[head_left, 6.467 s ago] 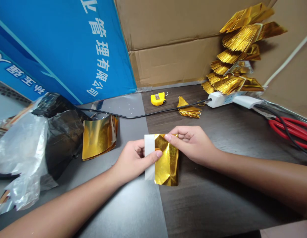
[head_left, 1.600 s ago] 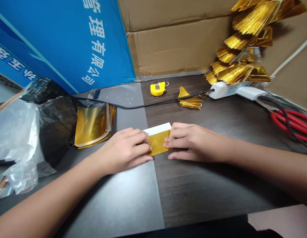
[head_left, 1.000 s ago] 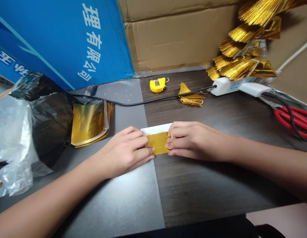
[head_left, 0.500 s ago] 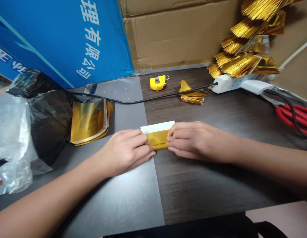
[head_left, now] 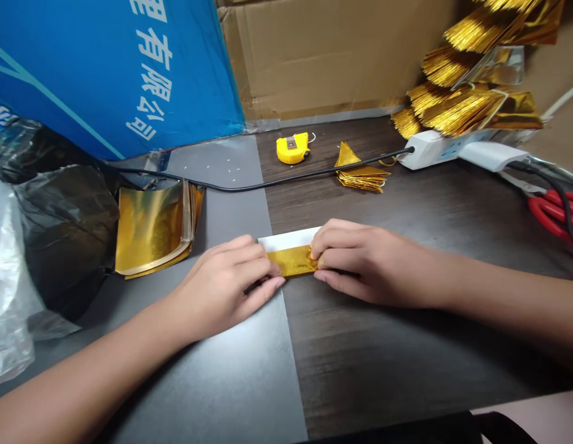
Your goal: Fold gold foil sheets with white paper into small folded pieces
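Observation:
A folded sheet of gold foil paper point(head_left: 293, 260) lies on the table between my hands, with a white strip showing along its far edge. My left hand point(head_left: 235, 280) grips its left end, the fingers bent over the paper and the thumb at the near edge. At the right end my right hand point(head_left: 355, 259) pinches the gold fold with curled fingertips. Part of both ends is hidden under my fingers. Left of my left hand lies a stack of gold foil sheets point(head_left: 152, 225), curved up at its right side.
Behind the paper lie a yellow tape measure point(head_left: 292, 149), a small folded gold fan point(head_left: 360, 176) and a black cable point(head_left: 272, 185) leading to a white power strip point(head_left: 427, 150). Gold fans point(head_left: 466, 105) pile up at back right, near red-handled scissors point(head_left: 554, 213). Plastic bags point(head_left: 68, 240) sit at left.
My fingers have shifted on the paper, and its gold band now looks flatter. The left thumb stands farther from the other fingers. The view has shifted slightly.

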Available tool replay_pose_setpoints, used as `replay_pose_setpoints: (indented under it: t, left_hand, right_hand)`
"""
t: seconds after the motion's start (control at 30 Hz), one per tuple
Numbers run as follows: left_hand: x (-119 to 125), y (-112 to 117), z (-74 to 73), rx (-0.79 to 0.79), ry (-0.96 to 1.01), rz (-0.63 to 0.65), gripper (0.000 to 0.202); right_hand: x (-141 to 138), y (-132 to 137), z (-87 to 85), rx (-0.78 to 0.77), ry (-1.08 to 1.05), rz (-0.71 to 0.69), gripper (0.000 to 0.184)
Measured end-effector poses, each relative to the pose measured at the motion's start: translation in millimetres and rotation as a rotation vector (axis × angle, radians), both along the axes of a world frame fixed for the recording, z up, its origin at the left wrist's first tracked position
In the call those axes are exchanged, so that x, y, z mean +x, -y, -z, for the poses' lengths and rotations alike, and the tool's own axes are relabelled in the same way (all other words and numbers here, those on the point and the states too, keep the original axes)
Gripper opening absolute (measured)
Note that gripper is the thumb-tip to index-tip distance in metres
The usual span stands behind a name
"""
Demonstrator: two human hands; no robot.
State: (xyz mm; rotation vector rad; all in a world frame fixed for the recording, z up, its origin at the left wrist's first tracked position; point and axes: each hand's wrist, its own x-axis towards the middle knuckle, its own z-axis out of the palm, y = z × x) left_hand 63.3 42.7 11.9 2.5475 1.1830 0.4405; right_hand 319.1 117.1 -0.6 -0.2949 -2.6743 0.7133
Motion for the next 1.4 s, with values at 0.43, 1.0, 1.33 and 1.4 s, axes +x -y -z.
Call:
replay_pose_setpoints:
  t: [0.43, 1.0, 1.33, 1.4]
  left_hand:
    - [5, 2, 0.8, -0.072, -0.092, -0.189, 0.027]
    - [8, 5, -2.1, -0.090, -0.123, -0.257, 0.028]
    - [13, 10, -3.6, -0.019, -0.214, -0.299, 0.033]
    - [14, 11, -4.2, 0.013, -0.246, -0.301, 0.033]
  right_hand:
    - [-3, 5, 0.3, 0.018, -0.005, 0.089, 0.023]
    - [-3, 2, 3.5, 0.028, -0.025, 0.145, 0.026]
    - [-4, 0, 5.0, 0.087, -0.004, 0.200, 0.030]
    - [-3, 1, 3.5, 0.124, 0.035, 0.235, 0.029]
